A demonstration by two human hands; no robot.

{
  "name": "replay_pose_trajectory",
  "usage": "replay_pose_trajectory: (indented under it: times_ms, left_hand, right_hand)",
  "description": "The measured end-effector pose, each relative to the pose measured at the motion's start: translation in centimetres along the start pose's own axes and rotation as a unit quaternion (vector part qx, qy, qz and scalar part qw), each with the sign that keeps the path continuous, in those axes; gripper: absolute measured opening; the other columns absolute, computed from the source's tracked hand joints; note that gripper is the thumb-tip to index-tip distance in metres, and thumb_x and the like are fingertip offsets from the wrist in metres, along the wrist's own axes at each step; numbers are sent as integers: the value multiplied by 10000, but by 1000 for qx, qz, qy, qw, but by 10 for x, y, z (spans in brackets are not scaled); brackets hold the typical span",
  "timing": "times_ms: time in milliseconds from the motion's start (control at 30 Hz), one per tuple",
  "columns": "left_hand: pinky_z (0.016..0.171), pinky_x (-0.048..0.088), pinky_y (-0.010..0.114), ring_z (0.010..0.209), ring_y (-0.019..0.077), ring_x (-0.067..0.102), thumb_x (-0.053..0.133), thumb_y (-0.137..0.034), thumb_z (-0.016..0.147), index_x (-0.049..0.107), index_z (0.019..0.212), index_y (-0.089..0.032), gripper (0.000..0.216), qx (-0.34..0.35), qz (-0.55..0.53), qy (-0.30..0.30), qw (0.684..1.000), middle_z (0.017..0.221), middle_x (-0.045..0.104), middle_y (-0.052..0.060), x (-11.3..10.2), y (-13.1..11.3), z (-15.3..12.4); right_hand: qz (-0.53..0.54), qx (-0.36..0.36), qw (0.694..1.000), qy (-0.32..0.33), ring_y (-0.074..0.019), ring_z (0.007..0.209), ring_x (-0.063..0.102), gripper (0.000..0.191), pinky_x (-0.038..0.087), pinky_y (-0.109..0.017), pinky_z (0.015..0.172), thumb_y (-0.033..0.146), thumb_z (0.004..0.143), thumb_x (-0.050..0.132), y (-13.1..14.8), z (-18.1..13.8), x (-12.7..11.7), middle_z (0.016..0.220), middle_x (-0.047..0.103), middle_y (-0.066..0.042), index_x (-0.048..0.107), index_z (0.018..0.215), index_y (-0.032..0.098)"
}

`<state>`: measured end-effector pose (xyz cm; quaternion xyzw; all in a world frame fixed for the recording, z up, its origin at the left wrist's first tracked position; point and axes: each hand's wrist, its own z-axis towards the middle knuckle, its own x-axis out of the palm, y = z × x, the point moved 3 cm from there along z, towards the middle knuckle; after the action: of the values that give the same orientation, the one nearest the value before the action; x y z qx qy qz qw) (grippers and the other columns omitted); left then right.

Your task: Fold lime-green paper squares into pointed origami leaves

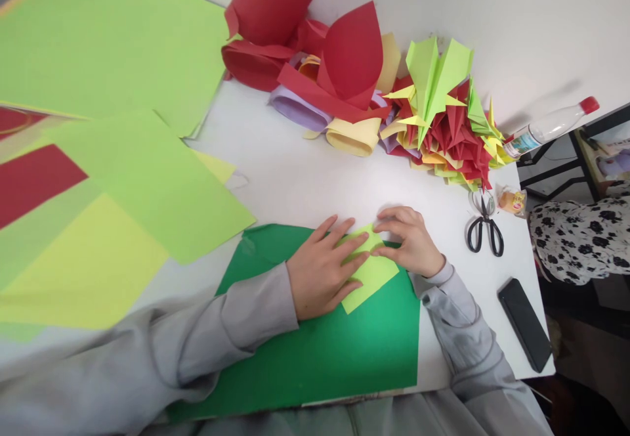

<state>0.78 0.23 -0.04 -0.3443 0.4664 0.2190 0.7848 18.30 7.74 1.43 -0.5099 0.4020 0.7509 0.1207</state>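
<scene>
White tabletop (285, 186) fills most of the view, set against a pale wall. On it a dark green sheet (319, 357) bears the yellow-green paper (374, 282), towards its one o'clock edge. Taking that paper as the clock's centre, the left hand (319, 272) comes from nine, palm down, fingers spread and their tips resting on it. At one to two, the right hand (406, 239) is half curled, thumb and forefinger a little apart at the paper's upper edge; I cannot tell whether they pinch it.

Farther out, black-handled scissors (485, 229) lie between two and three, and a small wrapped snack (512, 201) at two; its red logo is too small to read. A black phone (525, 324) sits between three and four. Folded paper pieces (457, 140) heap up at one. Beyond them leans a red-capped clear bottle (556, 124), its label blue and red, the lettering illegible. Curled red, purple and cream paper (352, 55) stands near half past eleven, and large light-green sheets (108, 42) spread towards ten.
</scene>
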Motion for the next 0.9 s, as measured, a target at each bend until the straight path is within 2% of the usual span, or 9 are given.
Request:
replay_pose_trajectory:
  times_ms: [233, 367, 467, 633, 900]
  left_hand:
    - [1085, 237, 614, 1277, 386, 392, 531, -394, 860, 670, 1117, -181, 362, 9, -5, 8, 1000, 1289, 583, 106, 1, 2, -1]
    - [1088, 236, 609, 1277, 391, 388, 542, -407, 854, 674, 1116, -183, 369, 5, 0, 14, 1000, 1294, 581, 104, 0, 2, 0]
    - [1093, 233, 602, 1274, 386, 394, 556, -406, 847, 678, 1108, -188, 361, 1, 2, 18, 1000, 1295, 581, 98, 0, 2, 0]
    - [1088, 232, 613, 1284, 385, 380, 577, -395, 838, 676, 1108, -178, 360, 4, -3, 21, 1000, 1280, 586, 121, -1, 2, 1]
    - [1086, 224, 621, 1273, 392, 392, 558, -383, 846, 676, 1104, -172, 353, 9, -5, 9, 1000, 1273, 592, 123, -1, 2, 1]
  right_hand:
    - [5, -1, 999, 36, -233, 1053, 564, 290, 380, -392, 916, 322, 637, 835, -3, 10, -4, 1073, 651, -25, 689, 877, 249]
    - [7, -1, 999, 36, -209, 966, 580, 157, 401, -370, 872, 277, 692, 798, -3, 19, -5, 990, 666, -14, 699, 806, 234]
    - [16, 4, 999, 29, -187, 895, 588, 83, 413, -351, 840, 235, 721, 776, -4, 25, -4, 916, 679, -4, 702, 756, 226]
    - [40, 17, 999, 7, -166, 810, 586, 66, 441, -322, 797, 178, 742, 752, -9, 33, 0, 824, 682, -5, 705, 711, 211]
    - [92, 28, 995, -17, -158, 804, 607, 73, 466, -312, 788, 172, 777, 713, -16, 35, 2, 809, 666, -5, 705, 723, 221]
